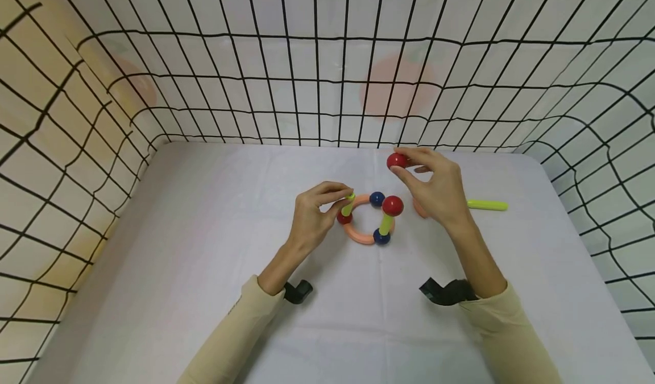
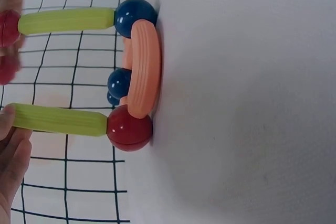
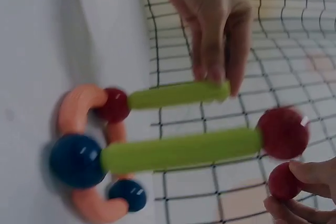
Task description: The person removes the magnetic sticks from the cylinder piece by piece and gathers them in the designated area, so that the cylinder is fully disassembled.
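Got ring (image 1: 360, 238) on table (image 1: 204, 230), near centre. Set into it: left ball (image 1: 344, 218), rear ball (image 1: 377, 199), front-right ball (image 1: 381, 236). Upright on left ball: left rod (image 1: 348, 206), top end in left hand (image 1: 313, 210). Upright on front-right ball: right rod (image 1: 386, 225), capped by top ball (image 1: 392, 206). Behind top ball, off table: held ball (image 1: 396, 161), in right hand (image 1: 437, 188). Right of right hand, on table: loose rod (image 1: 487, 205). Behind and both sides: mesh (image 1: 316, 82).

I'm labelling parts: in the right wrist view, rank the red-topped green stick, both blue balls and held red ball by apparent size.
Red-topped green stick
Nearer blue ball
Farther blue ball and held red ball: about alike
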